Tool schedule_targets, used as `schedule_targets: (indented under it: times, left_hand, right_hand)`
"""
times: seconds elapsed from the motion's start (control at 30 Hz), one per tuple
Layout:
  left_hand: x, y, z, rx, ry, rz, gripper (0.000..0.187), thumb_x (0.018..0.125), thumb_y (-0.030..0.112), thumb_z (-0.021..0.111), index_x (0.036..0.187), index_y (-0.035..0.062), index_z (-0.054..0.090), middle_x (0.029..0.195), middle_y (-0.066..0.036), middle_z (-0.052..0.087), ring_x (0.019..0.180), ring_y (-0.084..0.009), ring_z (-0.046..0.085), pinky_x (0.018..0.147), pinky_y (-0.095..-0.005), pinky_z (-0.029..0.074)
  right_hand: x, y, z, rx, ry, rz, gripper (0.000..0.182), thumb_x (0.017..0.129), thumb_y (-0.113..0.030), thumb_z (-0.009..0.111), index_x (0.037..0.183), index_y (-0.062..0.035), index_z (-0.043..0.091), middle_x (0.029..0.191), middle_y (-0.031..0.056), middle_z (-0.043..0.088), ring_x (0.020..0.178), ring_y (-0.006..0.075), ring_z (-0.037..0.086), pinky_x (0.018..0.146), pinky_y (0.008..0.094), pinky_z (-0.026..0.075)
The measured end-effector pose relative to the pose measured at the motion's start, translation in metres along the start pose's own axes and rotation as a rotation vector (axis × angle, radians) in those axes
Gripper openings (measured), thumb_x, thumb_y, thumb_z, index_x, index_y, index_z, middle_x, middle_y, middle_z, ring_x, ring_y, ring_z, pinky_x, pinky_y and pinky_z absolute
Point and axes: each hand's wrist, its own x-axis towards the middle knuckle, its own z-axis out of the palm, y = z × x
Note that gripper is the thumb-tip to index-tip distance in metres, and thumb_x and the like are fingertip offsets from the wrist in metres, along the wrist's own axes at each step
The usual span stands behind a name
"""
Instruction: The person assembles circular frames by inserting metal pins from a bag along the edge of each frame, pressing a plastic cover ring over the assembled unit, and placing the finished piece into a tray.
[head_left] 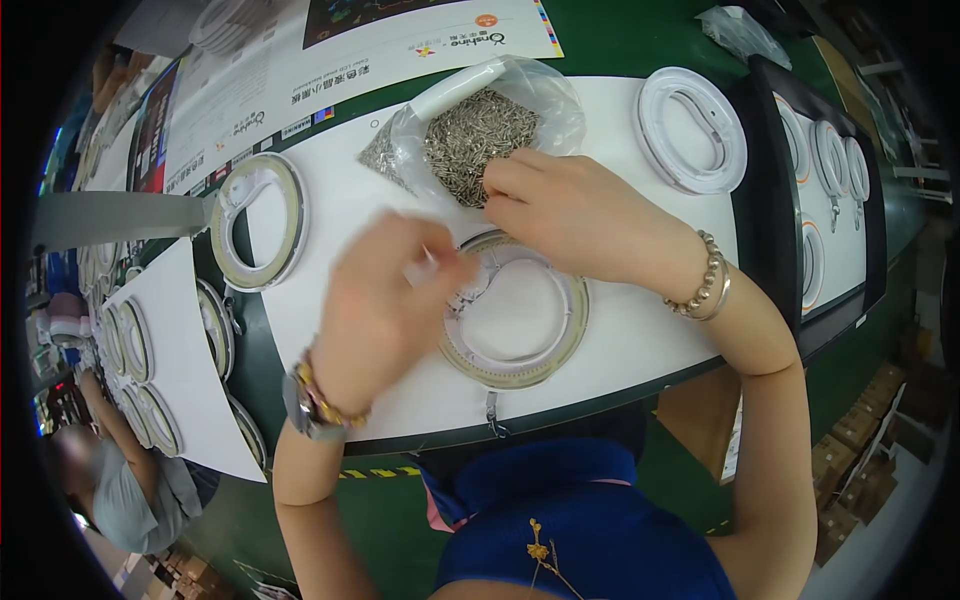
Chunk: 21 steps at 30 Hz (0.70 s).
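Note:
A white ring-shaped housing (572, 350) with a pale rim lies on the white sheet in front of me, a small dark tab at its near side. My left hand (385, 295) is over its left edge, smeared by motion, so its fingers do not show clearly. Just beyond the ring, my right hand (570, 205) is closed, fingertips curled together at the near edge of an open clear plastic bag (560, 95). The bag is full of small silvery screws (470, 140). What the right fingers pinch is hidden.
Another ring housing (292, 225) lies at left beside a grey flat arm (120, 222). A stack of white rings (735, 150) sits at right, next to a black tray (790, 230) holding more rings. A printed sheet (400, 60) lies at the back. Another person (130, 490) works at far left.

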Motion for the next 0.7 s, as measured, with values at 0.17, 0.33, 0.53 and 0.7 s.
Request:
schedule_targets:
  times: [0.17, 0.33, 0.53, 0.7]
  left_hand:
    - [0.043, -0.044, 0.017, 0.124, 0.056, -0.081, 0.014, 0.067, 0.001, 0.069, 0.080, 0.0039, 0.068, 0.078, -0.007, 0.057, 0.074, -0.0239, 0.057, 0.063, -0.0315, 0.048]
    - [0.057, -0.043, 0.037, 0.318, -0.062, -0.033, 0.010, 0.066, 0.004, 0.064, 0.075, 0.0066, 0.067, 0.075, -0.007, 0.058, 0.079, -0.0242, 0.056, 0.069, -0.0361, 0.047]
    - [0.054, -0.045, 0.039, 0.215, 0.008, -0.119, 0.005, 0.067, 0.005, 0.063, 0.072, 0.0060, 0.063, 0.076, -0.007, 0.056, 0.080, -0.0242, 0.056, 0.068, -0.0366, 0.046]
    - [0.053, -0.042, 0.039, 0.185, 0.069, -0.163, 0.013, 0.068, -0.002, 0.065, 0.078, 0.0039, 0.061, 0.077, -0.009, 0.056, 0.074, -0.0264, 0.056, 0.065, -0.0355, 0.048]
  right_hand:
    - [0.000, -0.001, 0.002, -0.071, 0.000, -0.032, 0.008, 0.070, -0.008, 0.061, 0.078, -0.0042, 0.060, 0.087, 0.0046, 0.054, 0.084, 0.0177, 0.055, 0.067, 0.0280, 0.051]
    - [0.000, -0.005, 0.003, -0.059, 0.019, -0.003, 0.008, 0.069, -0.007, 0.061, 0.077, -0.0044, 0.061, 0.089, 0.0042, 0.056, 0.086, 0.0180, 0.055, 0.067, 0.0277, 0.051]
    - [-0.004, 0.006, 0.005, 0.140, 0.035, 0.057, 0.006, 0.070, -0.004, 0.061, 0.076, -0.0048, 0.062, 0.084, 0.0062, 0.056, 0.083, 0.0216, 0.058, 0.064, 0.0308, 0.052]
    - [0.010, 0.024, 0.006, 0.137, 0.165, 0.238, 0.006, 0.072, -0.005, 0.061, 0.078, -0.0048, 0.062, 0.078, 0.0095, 0.057, 0.074, 0.0261, 0.062, 0.062, 0.0348, 0.052]
